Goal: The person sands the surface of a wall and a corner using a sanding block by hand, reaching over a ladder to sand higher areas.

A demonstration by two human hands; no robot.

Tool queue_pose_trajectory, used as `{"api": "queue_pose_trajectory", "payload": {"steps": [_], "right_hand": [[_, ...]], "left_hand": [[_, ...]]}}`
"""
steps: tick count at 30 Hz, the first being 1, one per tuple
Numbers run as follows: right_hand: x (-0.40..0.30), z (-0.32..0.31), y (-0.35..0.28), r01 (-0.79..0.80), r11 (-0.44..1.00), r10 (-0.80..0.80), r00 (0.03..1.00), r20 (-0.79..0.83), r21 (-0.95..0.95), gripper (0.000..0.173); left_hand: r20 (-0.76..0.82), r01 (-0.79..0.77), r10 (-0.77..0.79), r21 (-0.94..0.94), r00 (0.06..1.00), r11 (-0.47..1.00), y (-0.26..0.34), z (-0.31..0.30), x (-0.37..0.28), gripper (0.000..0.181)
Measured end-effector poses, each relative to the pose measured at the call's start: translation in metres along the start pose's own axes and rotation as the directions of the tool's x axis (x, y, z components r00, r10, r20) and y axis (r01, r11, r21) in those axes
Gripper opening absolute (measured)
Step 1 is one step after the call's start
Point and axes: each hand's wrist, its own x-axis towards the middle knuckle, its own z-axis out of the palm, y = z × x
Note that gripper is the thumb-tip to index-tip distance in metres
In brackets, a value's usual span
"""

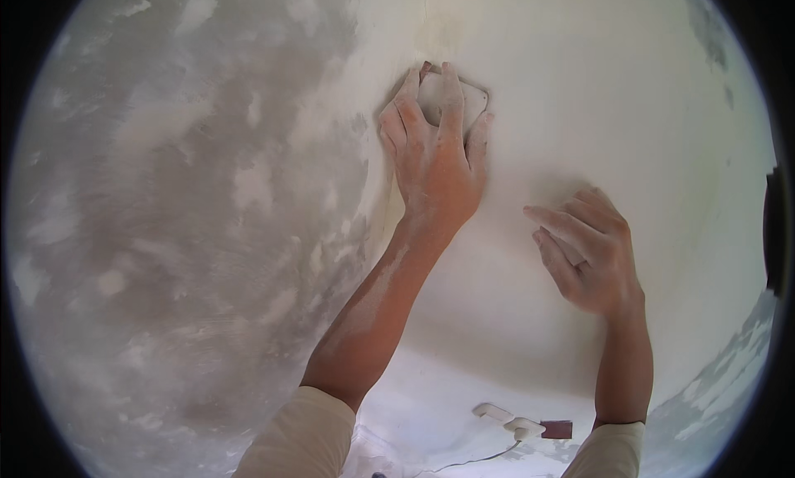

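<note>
My left hand [438, 155], coated in pale dust, lies on the wall with its fingers over and around a flat, pale, plate-like piece [474, 96]. That piece has dark edges, and a small reddish-brown bit shows at its top left corner; its lower part is hidden under the hand, and its exact kind cannot be told. To the right and lower, my right hand [587, 251] is at the pale wall [658, 142], its fingers loosely curled, the index finger and thumb apart. No object shows in it. Dust also coats its fingers.
A wall corner runs beside my left hand; the grey wall [205, 186] left of it has whitish patches. Low in view are a white wall socket [492, 411], another with a plug and cable [523, 428], and a reddish-brown rectangle [556, 429]. A dark object [776, 232] stands at the right rim.
</note>
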Motion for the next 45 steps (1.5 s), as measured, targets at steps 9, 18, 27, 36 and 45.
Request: {"api": "queue_pose_trajectory", "payload": {"steps": [9,18,27,36,45], "right_hand": [[-0.01,0.012,0.007,-0.023,0.998,0.024,1.0,-0.019,0.058,0.022],[-0.035,0.0,0.001,-0.024,1.0,0.026,0.995,-0.101,0.014,0.02],[-0.11,-0.021,-0.004,0.015,0.996,-0.002,0.99,-0.142,0.089,0.014],[-0.06,0.021,-0.015,-0.018,0.998,0.02,0.999,-0.042,0.057,0.009],[-0.061,0.022,-0.012,0.006,0.999,-0.004,0.998,-0.06,0.047,0.009]], "left_hand": [[0.104,0.113,-0.12,0.072,0.987,0.991,-0.008,-0.035,-0.141,0.062],[-0.041,-0.03,0.037,0.139,0.998,0.99,0.0,0.033,0.082,0.052],[0.01,-0.076,0.076,0.003,0.997,0.997,0.039,0.023,0.034,0.051],[0.099,-0.228,0.226,0.005,0.969,0.974,-0.045,0.007,0.054,0.061],[0.131,-0.19,0.187,0.012,0.974,0.982,-0.042,-0.025,-0.062,0.059]]}}
